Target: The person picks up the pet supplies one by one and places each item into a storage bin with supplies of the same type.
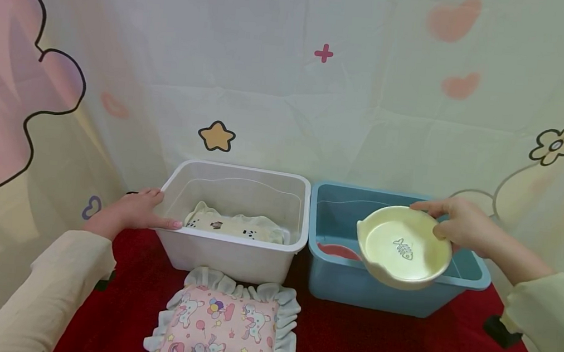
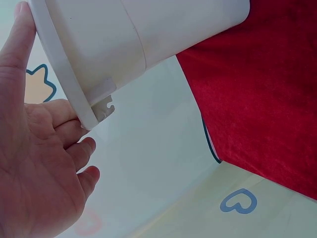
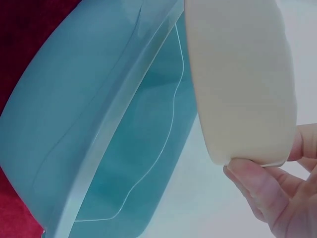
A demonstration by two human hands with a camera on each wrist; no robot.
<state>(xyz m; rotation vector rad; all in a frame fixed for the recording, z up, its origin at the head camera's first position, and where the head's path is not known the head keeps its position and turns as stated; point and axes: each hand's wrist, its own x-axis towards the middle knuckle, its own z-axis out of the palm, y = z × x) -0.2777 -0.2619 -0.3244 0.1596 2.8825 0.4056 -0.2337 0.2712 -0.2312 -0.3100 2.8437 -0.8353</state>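
Observation:
My right hand pinches the rim of a pale yellow pet bowl with a fishbone drawing inside. The bowl is tilted toward me, over the front rim of a blue bin. In the right wrist view, thumb and fingers grip the edge of the bowl, whose outer side faces the camera. My left hand rests on the left rim of a white bin, its thumb along the front edge. The left wrist view shows loosely bent fingers at the corner of the white bin.
A cream ruffled cloth item with small animal prints lies in the white bin. Inside the blue bin is a red object, partly hidden. A pink unicorn cushion lies in front on red cloth. A printed curtain hangs behind.

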